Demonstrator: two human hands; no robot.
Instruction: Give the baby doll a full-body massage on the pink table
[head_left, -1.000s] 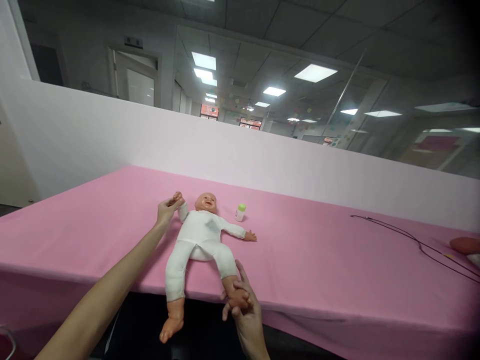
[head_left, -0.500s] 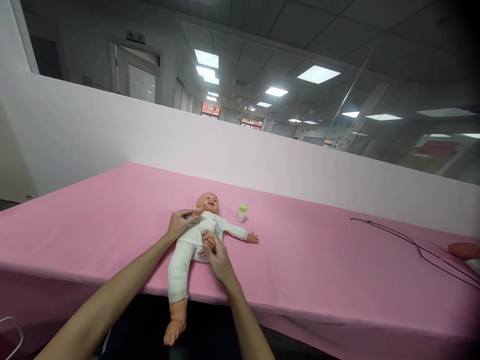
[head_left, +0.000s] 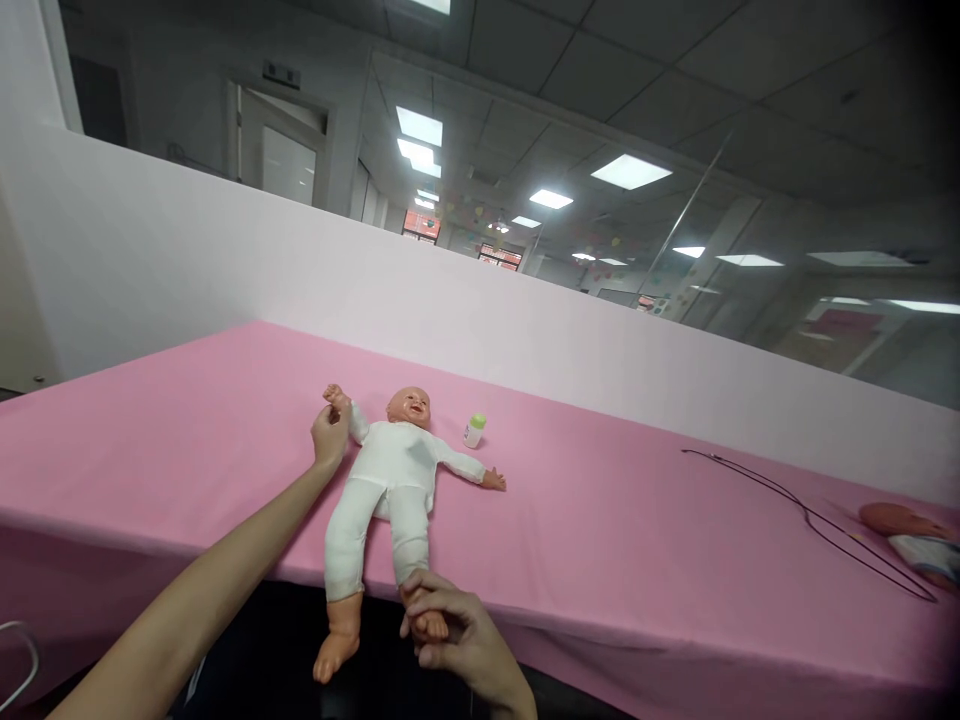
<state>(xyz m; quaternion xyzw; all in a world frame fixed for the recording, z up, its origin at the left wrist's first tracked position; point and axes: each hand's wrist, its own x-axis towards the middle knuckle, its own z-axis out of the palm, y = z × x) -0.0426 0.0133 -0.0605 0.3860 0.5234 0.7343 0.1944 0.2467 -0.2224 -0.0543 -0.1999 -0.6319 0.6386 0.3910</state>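
A baby doll (head_left: pixel 397 455) in a white suit lies face up on the pink-covered table (head_left: pixel 600 520), its legs toward me and its feet past the front edge. My left hand (head_left: pixel 331 432) is closed on the doll's arm at the wrist, which is stretched out and up beside the head. Around the doll's foot at the table's front edge, my right hand (head_left: pixel 457 630) has its fingers curled and holds it. The doll's other arm rests on the cloth, near a small bottle (head_left: pixel 474 431) with a green cap.
A thin dark cable (head_left: pixel 802 505) runs over the right side of the table. Beyond it lies a second doll (head_left: pixel 911 535), partly cut off by the frame edge. A white low wall (head_left: pixel 525 340) with glass above borders the back.
My left hand has moved the doll's arm from its chest outward to the left. My right hand has brought the bent leg down straight toward me. The view has shifted slightly.
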